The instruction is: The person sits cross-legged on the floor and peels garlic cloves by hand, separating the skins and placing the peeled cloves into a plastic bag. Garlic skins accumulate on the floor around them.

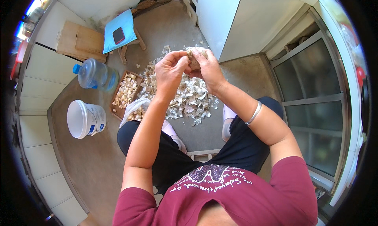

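Observation:
My right hand [212, 69] holds a garlic bulb [195, 62] with pale papery skin, the thumb lying across its top. At the bulb's left side my left hand [171, 69] pinches its skin or stem between thumb and fingers; the fingertips are partly hidden. Below both hands a heap of garlic skins [192, 99] spreads over the floor between my feet. Left of the heap, a shallow wooden tray [114, 110] holds many garlic cloves [125, 91]. A clear plastic bag [138, 103] with more garlic [136, 115] lies against the tray, close to my left knee.
A blue water jug [99, 75] lies on its side beyond the tray. Nearer stands a white plastic bucket [86, 119]. A stool with a blue cloth [127, 20] bears a phone [118, 35]; wooden boards [81, 41] lean beside it. Glass-paned cabinet doors [314, 102] are at right.

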Motion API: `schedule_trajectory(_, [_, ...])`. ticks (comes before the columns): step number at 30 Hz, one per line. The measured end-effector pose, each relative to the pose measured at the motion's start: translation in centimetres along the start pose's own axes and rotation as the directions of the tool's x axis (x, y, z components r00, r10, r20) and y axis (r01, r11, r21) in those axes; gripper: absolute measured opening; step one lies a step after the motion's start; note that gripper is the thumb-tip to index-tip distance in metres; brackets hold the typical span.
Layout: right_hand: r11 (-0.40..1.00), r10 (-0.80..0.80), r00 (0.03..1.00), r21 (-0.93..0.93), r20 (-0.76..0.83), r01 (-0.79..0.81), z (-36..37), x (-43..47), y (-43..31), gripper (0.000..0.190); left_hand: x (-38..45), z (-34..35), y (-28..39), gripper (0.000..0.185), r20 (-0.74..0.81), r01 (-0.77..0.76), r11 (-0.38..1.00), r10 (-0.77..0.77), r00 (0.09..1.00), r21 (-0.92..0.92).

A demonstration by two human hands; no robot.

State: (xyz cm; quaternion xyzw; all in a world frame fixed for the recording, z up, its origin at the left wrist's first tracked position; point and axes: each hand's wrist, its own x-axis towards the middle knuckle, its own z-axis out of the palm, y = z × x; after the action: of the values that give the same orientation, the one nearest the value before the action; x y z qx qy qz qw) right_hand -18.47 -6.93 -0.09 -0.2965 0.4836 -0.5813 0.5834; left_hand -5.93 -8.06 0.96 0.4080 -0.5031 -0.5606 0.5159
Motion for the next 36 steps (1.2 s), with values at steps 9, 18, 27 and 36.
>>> schedule_trajectory(9, [0.98, 0.184, 0.958, -0.115, 0.22, -0.161, -1.8, -0.4, -0.3, 0.033, -0.5, 0.1, -1.0, 0.002, -0.015, -0.274, 0.798, 0.334, 0.943, 0.537])
schedule_trajectory(18, [0.951, 0.255, 0.927, 0.1, 0.273, -0.291, -3.0, -0.7, -1.2, 0.027, -0.4, -0.5, -1.1, 0.007, -0.059, 0.204, 0.965, -0.216, 0.975, -0.164])
schedule_trajectory(27, [0.971, 0.201, 0.947, -0.18, 0.251, -0.158, -3.6, -0.4, -0.6, 0.029, -0.5, -0.5, -1.0, 0.017, 0.248, -0.266, 0.861, 0.17, 0.954, 0.433])
schedule_trajectory(36, [0.911, 0.341, 0.914, -0.315, 0.22, -0.265, -4.1, -0.8, -0.3, 0.028, -1.3, -0.5, -0.3, 0.007, 0.317, -0.453, 0.673, 0.325, 0.891, 0.585])
